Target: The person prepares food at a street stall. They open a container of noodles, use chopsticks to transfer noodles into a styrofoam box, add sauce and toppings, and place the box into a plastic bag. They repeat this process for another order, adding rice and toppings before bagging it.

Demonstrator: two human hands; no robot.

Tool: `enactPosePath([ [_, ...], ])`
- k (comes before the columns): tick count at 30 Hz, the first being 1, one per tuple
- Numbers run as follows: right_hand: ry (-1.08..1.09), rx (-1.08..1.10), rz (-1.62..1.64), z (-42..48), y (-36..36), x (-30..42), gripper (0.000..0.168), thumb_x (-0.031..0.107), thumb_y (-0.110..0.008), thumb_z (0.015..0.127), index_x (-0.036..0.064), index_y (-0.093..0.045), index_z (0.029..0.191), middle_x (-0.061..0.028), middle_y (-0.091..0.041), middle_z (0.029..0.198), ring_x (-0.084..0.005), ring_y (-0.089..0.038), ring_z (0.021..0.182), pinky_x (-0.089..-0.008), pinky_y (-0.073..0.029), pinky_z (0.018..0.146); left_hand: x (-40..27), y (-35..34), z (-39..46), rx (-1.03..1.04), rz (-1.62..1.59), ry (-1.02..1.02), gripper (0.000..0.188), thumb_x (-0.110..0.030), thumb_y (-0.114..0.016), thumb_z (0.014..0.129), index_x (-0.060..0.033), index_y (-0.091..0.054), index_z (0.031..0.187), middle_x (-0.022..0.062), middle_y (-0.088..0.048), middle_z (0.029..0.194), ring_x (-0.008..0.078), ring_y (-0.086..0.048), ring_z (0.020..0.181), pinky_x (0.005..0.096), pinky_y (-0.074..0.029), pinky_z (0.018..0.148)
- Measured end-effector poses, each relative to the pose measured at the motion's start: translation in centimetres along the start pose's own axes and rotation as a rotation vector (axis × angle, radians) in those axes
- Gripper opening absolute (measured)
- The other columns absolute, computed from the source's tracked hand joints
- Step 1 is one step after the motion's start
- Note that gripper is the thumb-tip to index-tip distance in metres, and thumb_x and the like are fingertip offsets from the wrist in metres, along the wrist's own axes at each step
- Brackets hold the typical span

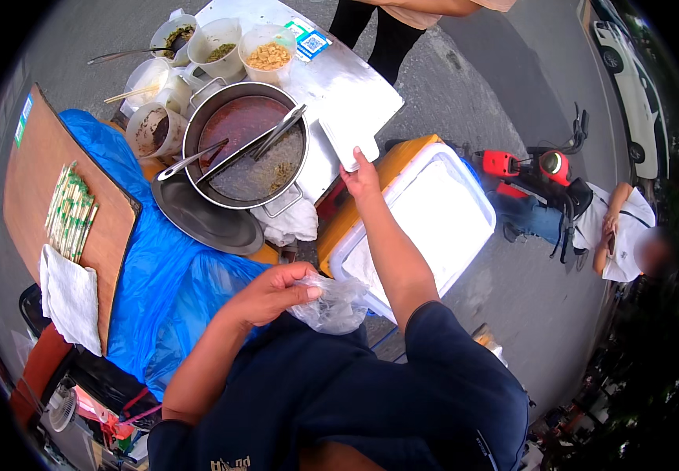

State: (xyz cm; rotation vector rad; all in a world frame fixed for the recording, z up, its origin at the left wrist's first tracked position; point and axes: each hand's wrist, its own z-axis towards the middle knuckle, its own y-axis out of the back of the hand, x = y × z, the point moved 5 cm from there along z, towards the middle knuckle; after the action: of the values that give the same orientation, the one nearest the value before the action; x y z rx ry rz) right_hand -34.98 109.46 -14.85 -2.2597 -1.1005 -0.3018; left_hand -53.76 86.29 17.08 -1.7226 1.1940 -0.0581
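My left hand pinches a crumpled clear plastic bag in front of my body. Reaching forward, my right hand grips the near end of a flat white container, at the edge of the metal tabletop; whether it is one piece or a stack I cannot tell. Left of it stands a divided metal pot, with red broth on one side and clearer broth on the other. Tongs rest across the divider, and a ladle-like utensil leans on the rim.
Plastic pitchers with toppings stand behind the pot; its dark lid leans below. Wrapped chopsticks and a white cloth lie on a wooden board. A white-lined tub is at right. People stand beyond the table and beside a scooter.
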Motion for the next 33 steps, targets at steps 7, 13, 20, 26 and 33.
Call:
enactPosePath([
  [7,0.081,0.243,-0.113,-10.3,-1.3,9.7,0.048,0.020,-0.076,0.093,0.014,-0.054,0.135,-0.0038,-0.064,0.128,-0.0236,-0.060,0.120,-0.0484,-0.047,0.100,5.2,-1.6,9.7,0.127,-0.200,0.024,0.014,-0.014,-0.068,0.097,-0.0049,-0.065,0.108,0.0008,-0.069,0.096,0.0097,-0.065,0.088,0.0279,-0.052,0.083],
  [13,0.171,0.309,-0.313,-22.1,2.7,18.8,0.054,0.021,-0.078,0.092,0.012,-0.052,0.138,-0.0079,-0.061,0.134,-0.0266,-0.058,0.126,-0.0539,-0.042,0.108,12.8,-0.1,21.4,-0.176,-0.177,-0.026,0.014,-0.016,-0.066,0.100,-0.0088,-0.066,0.111,-0.0055,-0.063,0.088,0.0060,-0.060,0.080,0.0233,-0.051,0.076],
  [20,0.078,0.222,-0.330,-32.4,12.0,18.0,0.055,0.018,-0.077,0.092,0.005,-0.051,0.138,-0.0125,-0.060,0.135,-0.0284,-0.058,0.127,-0.0551,-0.048,0.107,16.3,3.1,25.6,-0.236,-0.184,-0.026,0.033,-0.019,-0.060,0.103,-0.0026,-0.056,0.132,0.0091,-0.066,0.123,0.0214,-0.066,0.112,0.0353,-0.055,0.096],
  [26,-0.042,0.138,-0.394,-32.3,19.9,12.1,0.055,0.017,-0.078,0.092,0.001,-0.051,0.136,-0.0132,-0.062,0.133,-0.0279,-0.060,0.123,-0.0479,-0.051,0.104,14.5,1.0,24.1,-0.295,-0.067,0.020,0.038,-0.020,-0.051,0.107,0.0016,-0.052,0.138,0.0132,-0.064,0.131,0.0235,-0.064,0.120,0.0404,-0.053,0.102],
  [33,0.197,0.045,-0.959,-27.1,23.8,10.1,0.059,0.029,-0.082,0.087,-0.006,-0.054,0.125,-0.0197,-0.067,0.117,-0.0270,-0.066,0.111,-0.0406,-0.054,0.090,13.7,0.4,21.3,-0.608,0.622,-0.104,0.031,-0.024,-0.051,0.107,-0.0077,-0.061,0.132,0.0122,-0.064,0.121,0.0255,-0.062,0.107,0.0380,-0.048,0.091],
])
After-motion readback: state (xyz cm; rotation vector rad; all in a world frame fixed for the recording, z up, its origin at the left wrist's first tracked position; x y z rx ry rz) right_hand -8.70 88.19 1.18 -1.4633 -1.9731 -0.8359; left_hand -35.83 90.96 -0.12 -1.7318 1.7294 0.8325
